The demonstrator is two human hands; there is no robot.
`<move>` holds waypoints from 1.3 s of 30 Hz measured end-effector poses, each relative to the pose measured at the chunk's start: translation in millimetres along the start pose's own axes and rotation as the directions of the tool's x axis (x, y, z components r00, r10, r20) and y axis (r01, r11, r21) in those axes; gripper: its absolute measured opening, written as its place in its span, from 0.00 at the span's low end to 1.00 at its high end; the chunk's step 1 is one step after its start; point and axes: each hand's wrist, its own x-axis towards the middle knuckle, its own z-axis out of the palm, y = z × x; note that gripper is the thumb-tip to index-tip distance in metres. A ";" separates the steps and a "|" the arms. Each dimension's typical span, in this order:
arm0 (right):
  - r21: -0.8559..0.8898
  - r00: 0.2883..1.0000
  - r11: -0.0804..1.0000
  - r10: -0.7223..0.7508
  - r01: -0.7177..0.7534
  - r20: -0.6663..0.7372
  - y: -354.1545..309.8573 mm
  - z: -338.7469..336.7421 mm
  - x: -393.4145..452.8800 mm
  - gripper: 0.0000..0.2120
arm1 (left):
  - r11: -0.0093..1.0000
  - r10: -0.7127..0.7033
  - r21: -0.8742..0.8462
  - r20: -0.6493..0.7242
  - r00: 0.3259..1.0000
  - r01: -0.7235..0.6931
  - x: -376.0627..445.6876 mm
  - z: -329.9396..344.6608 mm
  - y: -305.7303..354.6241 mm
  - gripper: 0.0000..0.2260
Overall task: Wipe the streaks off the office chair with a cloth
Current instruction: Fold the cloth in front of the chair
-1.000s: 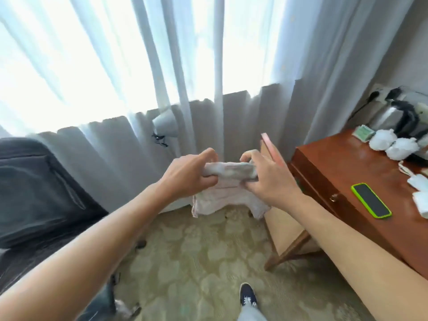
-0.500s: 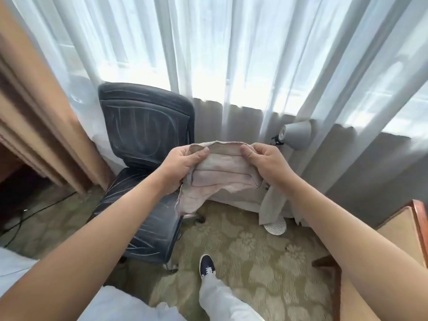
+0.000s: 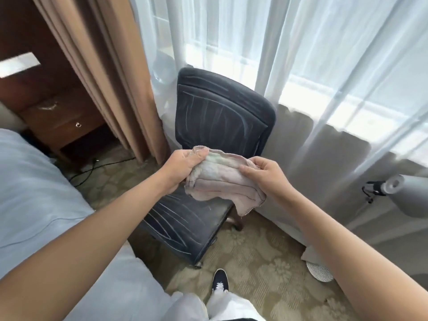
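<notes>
Holding a crumpled pale pink cloth (image 3: 222, 181) in mid-air at the centre of the frame, the person grips it with both hands. The left hand (image 3: 183, 167) has its fingers (image 3: 199, 152) curled round the cloth's upper left edge, bunching the fabric in the fist. The right hand (image 3: 266, 174) pinches the opposite edge, thumb (image 3: 249, 170) laid across the front of the cloth and the other fingers tucked behind it. A loose corner of the cloth hangs down at lower right of the bundle.

Directly behind and below the cloth stands the dark office chair (image 3: 220, 117), its backrest in the upper middle of the frame and its seat (image 3: 185, 223) just under the hands. Pale streaks (image 3: 203, 110) run down the backrest, and more cross the seat. The cloth is not touching the chair.

Sheer white curtains (image 3: 324, 54) fill the upper right, and a tan drape (image 3: 104, 72) hangs at upper left beside a brown wooden cabinet (image 3: 53, 119). A light blue bed (image 3: 30, 186) occupies the left edge. At the bottom centre a dark shoe (image 3: 220, 283) rests on the patterned carpet (image 3: 259, 262). A grey lamp (image 3: 393, 188) shows at the right edge.
</notes>
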 end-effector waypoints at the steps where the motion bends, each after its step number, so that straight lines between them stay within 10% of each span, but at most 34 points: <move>1: 0.016 1.000 1.000 0.000 0.000 0.007 1.0 5.6 8.8 0.05 | 1.000 0.003 0.010 -0.021 1.000 -0.003 5.1 -7.0 -1.6 0.22; 24: 0.038 0.971 0.993 0.116 -0.110 -0.209 48.2 103.7 115.5 0.08 | 0.969 -0.050 0.245 0.102 0.994 0.024 141.7 -111.7 -54.8 0.10; 35: 0.162 0.642 0.928 0.351 -0.336 -0.681 127.2 260.0 201.4 0.07 | 0.970 -0.080 0.235 0.540 0.838 -0.058 294.0 -214.4 -150.8 0.12; 39: 0.192 0.527 0.924 0.350 -0.332 -0.774 164.5 304.5 204.8 0.14 | 0.924 0.157 0.211 0.553 0.819 -0.319 291.0 -226.5 -209.8 0.07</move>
